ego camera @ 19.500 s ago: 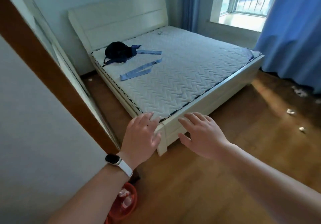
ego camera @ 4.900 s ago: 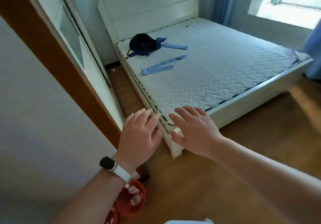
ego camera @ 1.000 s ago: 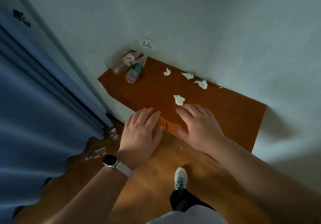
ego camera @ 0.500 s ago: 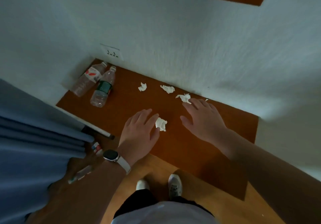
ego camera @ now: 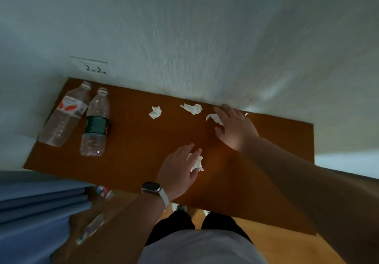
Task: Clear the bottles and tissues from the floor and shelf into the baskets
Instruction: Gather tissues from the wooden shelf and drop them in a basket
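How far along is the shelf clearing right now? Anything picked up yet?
Nothing looks cleared yet, and no basket is in view. The left hand is closing over the near tissue; the right hand reaches the tissue by the wall. Left on the shelf: two more tissues, the red-label bottle and green-label bottle. Bottles also lie on the floor.

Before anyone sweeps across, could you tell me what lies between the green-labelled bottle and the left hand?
In the head view, only bare shelf separates the green-labelled bottle from the left hand.
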Action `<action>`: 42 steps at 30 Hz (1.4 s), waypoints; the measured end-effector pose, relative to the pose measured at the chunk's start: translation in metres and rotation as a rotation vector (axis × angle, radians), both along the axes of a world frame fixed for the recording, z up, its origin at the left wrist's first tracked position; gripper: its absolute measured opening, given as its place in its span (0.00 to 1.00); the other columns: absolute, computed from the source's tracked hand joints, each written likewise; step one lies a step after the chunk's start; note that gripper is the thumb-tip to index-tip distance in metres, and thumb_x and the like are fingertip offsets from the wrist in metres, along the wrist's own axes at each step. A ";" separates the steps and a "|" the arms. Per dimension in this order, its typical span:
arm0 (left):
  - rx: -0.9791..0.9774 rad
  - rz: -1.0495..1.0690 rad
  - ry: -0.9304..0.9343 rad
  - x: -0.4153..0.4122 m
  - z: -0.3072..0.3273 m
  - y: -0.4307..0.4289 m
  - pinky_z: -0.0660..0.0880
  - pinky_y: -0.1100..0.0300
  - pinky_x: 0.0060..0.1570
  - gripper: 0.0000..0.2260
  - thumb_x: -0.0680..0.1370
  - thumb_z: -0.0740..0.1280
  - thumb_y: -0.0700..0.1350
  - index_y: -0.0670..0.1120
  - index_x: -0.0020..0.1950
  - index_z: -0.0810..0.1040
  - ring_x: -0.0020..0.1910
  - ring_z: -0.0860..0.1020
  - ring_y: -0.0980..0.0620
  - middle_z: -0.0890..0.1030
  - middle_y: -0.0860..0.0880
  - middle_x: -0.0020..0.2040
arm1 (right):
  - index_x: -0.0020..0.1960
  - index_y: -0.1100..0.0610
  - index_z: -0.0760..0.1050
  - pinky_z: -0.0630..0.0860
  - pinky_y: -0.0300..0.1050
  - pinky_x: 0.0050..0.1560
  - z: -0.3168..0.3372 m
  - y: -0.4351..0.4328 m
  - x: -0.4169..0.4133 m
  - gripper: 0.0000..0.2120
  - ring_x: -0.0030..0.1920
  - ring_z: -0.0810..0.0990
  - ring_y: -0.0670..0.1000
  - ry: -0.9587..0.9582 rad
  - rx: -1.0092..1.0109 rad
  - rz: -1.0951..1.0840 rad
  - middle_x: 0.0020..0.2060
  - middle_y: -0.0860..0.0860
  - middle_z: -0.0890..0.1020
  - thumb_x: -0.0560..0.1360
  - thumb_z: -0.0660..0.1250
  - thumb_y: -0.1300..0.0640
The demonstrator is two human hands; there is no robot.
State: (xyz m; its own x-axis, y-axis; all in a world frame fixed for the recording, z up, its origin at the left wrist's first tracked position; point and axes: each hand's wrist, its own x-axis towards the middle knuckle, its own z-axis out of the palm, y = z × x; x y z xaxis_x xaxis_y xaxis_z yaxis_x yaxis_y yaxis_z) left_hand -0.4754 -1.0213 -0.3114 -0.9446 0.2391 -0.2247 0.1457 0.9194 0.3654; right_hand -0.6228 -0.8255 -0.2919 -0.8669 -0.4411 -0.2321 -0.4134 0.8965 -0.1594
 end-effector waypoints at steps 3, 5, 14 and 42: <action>-0.001 -0.088 -0.010 -0.008 -0.009 -0.006 0.67 0.50 0.67 0.26 0.80 0.65 0.50 0.53 0.77 0.62 0.75 0.62 0.45 0.64 0.47 0.77 | 0.77 0.49 0.52 0.65 0.58 0.66 -0.011 -0.008 -0.009 0.34 0.73 0.61 0.58 -0.022 0.004 -0.047 0.76 0.53 0.58 0.76 0.63 0.44; 0.018 -0.106 -0.033 -0.009 -0.013 -0.010 0.68 0.50 0.67 0.25 0.80 0.65 0.48 0.52 0.76 0.64 0.75 0.63 0.47 0.65 0.48 0.76 | 0.75 0.50 0.56 0.67 0.57 0.65 -0.017 -0.010 -0.005 0.32 0.71 0.64 0.58 -0.040 0.021 -0.083 0.74 0.53 0.62 0.76 0.65 0.47; 0.097 -0.144 -0.076 -0.016 -0.017 -0.031 0.76 0.54 0.54 0.19 0.80 0.64 0.45 0.50 0.71 0.70 0.62 0.71 0.50 0.74 0.50 0.64 | 0.64 0.52 0.71 0.71 0.47 0.50 -0.031 -0.009 0.031 0.16 0.55 0.74 0.54 -0.089 -0.053 -0.176 0.54 0.51 0.74 0.77 0.62 0.56; 0.450 -0.470 0.150 -0.021 0.109 0.158 0.73 0.73 0.48 0.19 0.78 0.69 0.51 0.49 0.69 0.74 0.56 0.75 0.58 0.78 0.51 0.61 | 0.57 0.54 0.76 0.70 0.36 0.48 0.114 0.178 0.208 0.10 0.48 0.76 0.46 0.407 -0.326 -0.604 0.51 0.49 0.78 0.76 0.66 0.57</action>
